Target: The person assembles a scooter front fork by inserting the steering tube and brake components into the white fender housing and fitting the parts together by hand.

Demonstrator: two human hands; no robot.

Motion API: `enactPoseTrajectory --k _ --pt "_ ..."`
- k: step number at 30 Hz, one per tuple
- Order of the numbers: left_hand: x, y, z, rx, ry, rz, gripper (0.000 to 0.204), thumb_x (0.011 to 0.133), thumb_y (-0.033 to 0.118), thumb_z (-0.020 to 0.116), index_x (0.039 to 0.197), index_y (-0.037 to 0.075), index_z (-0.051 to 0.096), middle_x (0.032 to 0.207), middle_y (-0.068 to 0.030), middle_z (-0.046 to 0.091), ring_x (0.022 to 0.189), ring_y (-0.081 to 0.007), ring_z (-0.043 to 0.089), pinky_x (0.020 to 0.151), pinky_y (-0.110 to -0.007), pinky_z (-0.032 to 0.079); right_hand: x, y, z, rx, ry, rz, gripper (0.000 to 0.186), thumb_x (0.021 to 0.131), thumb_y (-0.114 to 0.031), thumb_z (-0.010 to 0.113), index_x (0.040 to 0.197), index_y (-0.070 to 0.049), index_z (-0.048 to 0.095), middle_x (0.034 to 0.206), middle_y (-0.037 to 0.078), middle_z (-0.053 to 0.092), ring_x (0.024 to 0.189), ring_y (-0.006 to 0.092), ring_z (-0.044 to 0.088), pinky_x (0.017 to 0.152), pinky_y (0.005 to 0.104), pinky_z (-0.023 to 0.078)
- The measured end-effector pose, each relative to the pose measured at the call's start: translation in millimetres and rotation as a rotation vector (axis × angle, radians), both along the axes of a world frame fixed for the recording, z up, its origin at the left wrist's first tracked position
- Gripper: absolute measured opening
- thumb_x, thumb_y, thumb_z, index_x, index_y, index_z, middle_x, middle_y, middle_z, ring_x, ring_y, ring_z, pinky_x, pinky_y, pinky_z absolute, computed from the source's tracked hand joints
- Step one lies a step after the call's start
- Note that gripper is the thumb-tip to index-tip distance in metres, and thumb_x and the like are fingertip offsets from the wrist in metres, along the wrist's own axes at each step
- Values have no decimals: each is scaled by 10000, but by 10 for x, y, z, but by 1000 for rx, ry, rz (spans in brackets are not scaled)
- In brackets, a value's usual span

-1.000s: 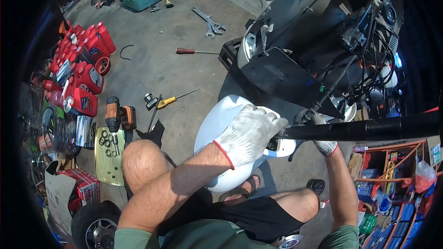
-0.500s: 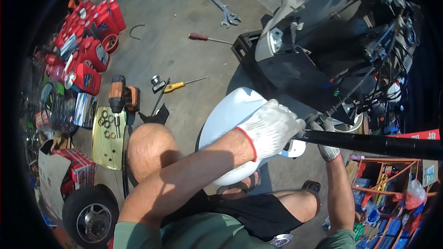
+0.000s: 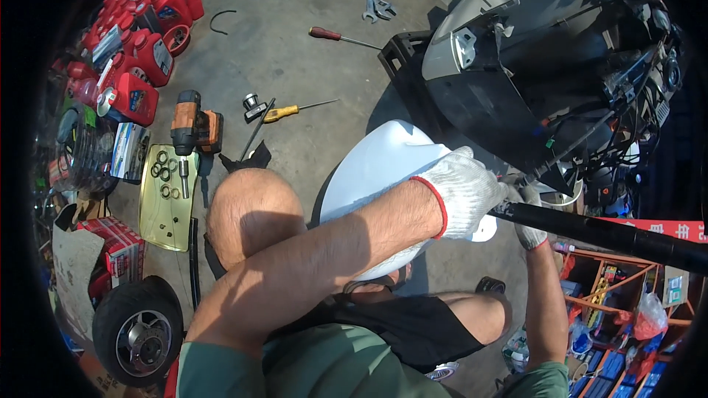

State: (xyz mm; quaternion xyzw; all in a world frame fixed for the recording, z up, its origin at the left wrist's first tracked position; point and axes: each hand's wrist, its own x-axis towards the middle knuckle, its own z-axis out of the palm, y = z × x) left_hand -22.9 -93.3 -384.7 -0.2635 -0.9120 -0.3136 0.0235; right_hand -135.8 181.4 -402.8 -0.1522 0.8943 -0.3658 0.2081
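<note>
White-gloved, the left hand [image 3: 469,193] curls its fingers at the end of a black tube [image 3: 605,232], its forearm crossing a smooth white panel [image 3: 377,166]. Partly behind the tube, the right hand [image 3: 529,196] has bent fingers too (whether either hand grips anything, I cannot tell). Farther off lie a yellow-handled screwdriver [image 3: 281,113], a red-handled screwdriver [image 3: 325,33] and wrenches [image 3: 380,7].
</note>
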Motion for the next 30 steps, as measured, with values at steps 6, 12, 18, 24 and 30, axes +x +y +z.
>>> enactPoseTrajectory --k 6,12,18,24,30 --pt "-57 37 114 234 -177 -41 394 815 111 684 1207 76 698 948 -196 728 936 -381 709 823 -463 548 109 40 -231 -79 339 129 81 997 -88 610 1045 -33 646 1016 63 656 964 173 611 868 328 490" --pt "-57 67 352 99 -183 -19 251 812 193 693 1050 119 722 867 -117 732 809 -332 714 701 -434 537 67 91 -429 -84 404 219 45 980 -69 600 997 -40 630 1015 94 665 936 200 624 833 343 496" --pt "-16 185 71 205 25 165 273 721 54 680 992 23 677 870 -185 705 867 -387 697 764 -467 546 305 -117 -134 -138 412 158 188 968 -130 616 1067 7 700 957 195 711 881 344 692 784 409 539" --pt "-38 294 32 209 122 264 372 721 30 665 1091 0 675 891 -217 702 902 -401 690 794 -473 549 277 -10 -46 -109 348 62 192 957 -137 631 1046 21 694 908 201 710 833 334 678 771 426 528" --pt "24 267 10 243 110 313 396 838 82 652 1230 32 643 1012 -196 714 884 -390 714 757 -452 576 281 -93 252 202 265 190 243 938 -210 683 913 28 720 818 214 688 787 337 669 735 420 518"
